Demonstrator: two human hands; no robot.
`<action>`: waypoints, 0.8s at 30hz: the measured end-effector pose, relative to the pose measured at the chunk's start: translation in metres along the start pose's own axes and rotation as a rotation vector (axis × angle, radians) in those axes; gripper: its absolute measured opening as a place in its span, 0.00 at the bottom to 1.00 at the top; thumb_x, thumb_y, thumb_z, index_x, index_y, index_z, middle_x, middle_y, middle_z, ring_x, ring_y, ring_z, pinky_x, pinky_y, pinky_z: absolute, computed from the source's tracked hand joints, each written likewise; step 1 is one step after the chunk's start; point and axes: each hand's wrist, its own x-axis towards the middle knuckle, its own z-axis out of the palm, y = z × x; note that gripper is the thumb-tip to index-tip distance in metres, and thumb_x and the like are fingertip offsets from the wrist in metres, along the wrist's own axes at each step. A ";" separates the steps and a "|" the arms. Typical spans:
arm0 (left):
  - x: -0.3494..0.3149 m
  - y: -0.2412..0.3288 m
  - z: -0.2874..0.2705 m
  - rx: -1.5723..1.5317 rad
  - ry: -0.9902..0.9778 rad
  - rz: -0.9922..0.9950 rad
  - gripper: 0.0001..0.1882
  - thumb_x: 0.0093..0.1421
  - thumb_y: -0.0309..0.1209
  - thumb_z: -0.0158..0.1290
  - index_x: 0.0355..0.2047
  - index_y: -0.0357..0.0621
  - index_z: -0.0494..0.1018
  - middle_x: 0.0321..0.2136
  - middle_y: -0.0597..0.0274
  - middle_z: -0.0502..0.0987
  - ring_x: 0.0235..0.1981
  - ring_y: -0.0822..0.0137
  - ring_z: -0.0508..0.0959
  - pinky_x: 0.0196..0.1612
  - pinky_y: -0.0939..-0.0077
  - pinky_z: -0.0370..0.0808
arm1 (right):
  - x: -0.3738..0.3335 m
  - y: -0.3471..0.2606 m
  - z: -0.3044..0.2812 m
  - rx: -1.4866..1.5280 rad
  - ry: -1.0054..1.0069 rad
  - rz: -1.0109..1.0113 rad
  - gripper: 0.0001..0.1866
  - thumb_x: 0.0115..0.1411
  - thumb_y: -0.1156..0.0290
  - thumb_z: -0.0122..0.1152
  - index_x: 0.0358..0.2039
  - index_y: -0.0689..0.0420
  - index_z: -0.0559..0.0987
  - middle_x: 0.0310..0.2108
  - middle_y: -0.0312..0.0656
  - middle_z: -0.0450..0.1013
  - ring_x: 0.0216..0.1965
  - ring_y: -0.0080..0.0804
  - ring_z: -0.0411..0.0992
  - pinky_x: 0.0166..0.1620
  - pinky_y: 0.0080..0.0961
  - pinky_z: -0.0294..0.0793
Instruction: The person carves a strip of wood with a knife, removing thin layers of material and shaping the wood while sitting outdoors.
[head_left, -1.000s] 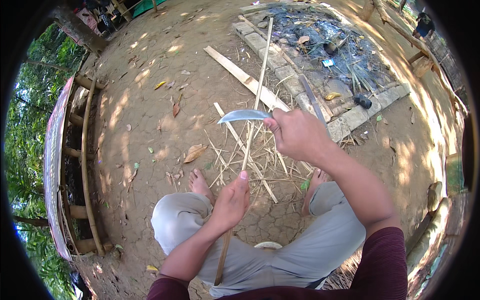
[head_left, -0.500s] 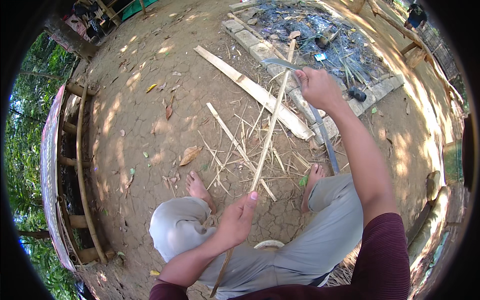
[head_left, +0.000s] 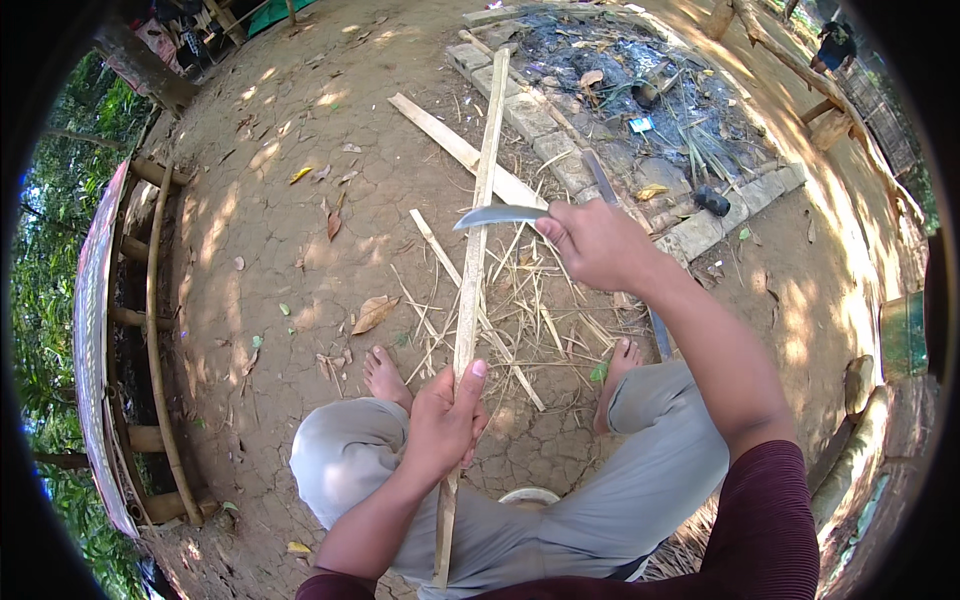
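My left hand (head_left: 442,425) is wrapped round a long pale bamboo strip (head_left: 467,320). The strip slants up and away from me, and its near end passes below the hand over my lap. In my right hand (head_left: 607,243) is a knife with a curved blade (head_left: 500,214), its handle hidden by my fingers. The blade lies across the strip about midway up, its tip pointing left. Beneath, a wider split bamboo slat (head_left: 437,127) rests on the ground, partly covered by the strip. A thinner bamboo strip (head_left: 435,240) and scattered shavings (head_left: 540,300) lie between my feet.
A long dark flat blade (head_left: 660,335) lies by my right foot. Ahead right is a brick-edged ash pit (head_left: 610,75) with a black hammer head (head_left: 711,200) on its border. At left stands a bamboo bench (head_left: 160,350). A person (head_left: 835,45) is far right.
The bamboo strip has swung left and stands steeper, with more of it below my left hand. My right hand and the knife have come down and left, nearer me.
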 end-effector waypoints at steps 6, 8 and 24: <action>-0.004 -0.017 0.007 0.211 0.099 0.165 0.23 0.70 0.48 0.48 0.29 0.39 0.68 0.12 0.63 0.67 0.12 0.74 0.65 0.17 0.73 0.63 | -0.020 -0.014 0.000 -0.061 0.108 -0.080 0.21 0.70 0.53 0.44 0.33 0.59 0.75 0.21 0.54 0.75 0.26 0.59 0.76 0.30 0.52 0.74; -0.008 -0.024 0.013 0.312 0.114 0.246 0.23 0.69 0.47 0.48 0.29 0.37 0.68 0.12 0.60 0.67 0.14 0.72 0.65 0.20 0.70 0.64 | -0.009 0.011 -0.010 -0.093 0.199 0.001 0.20 0.69 0.54 0.44 0.32 0.58 0.74 0.21 0.54 0.75 0.26 0.59 0.76 0.31 0.53 0.73; -0.031 -0.028 0.011 0.352 -0.139 0.202 0.20 0.71 0.45 0.46 0.29 0.42 0.68 0.15 0.75 0.60 0.17 0.83 0.60 0.19 0.80 0.60 | -0.001 0.174 -0.059 -0.030 0.543 0.571 0.29 0.72 0.52 0.35 0.31 0.64 0.78 0.31 0.61 0.76 0.39 0.64 0.74 0.46 0.54 0.70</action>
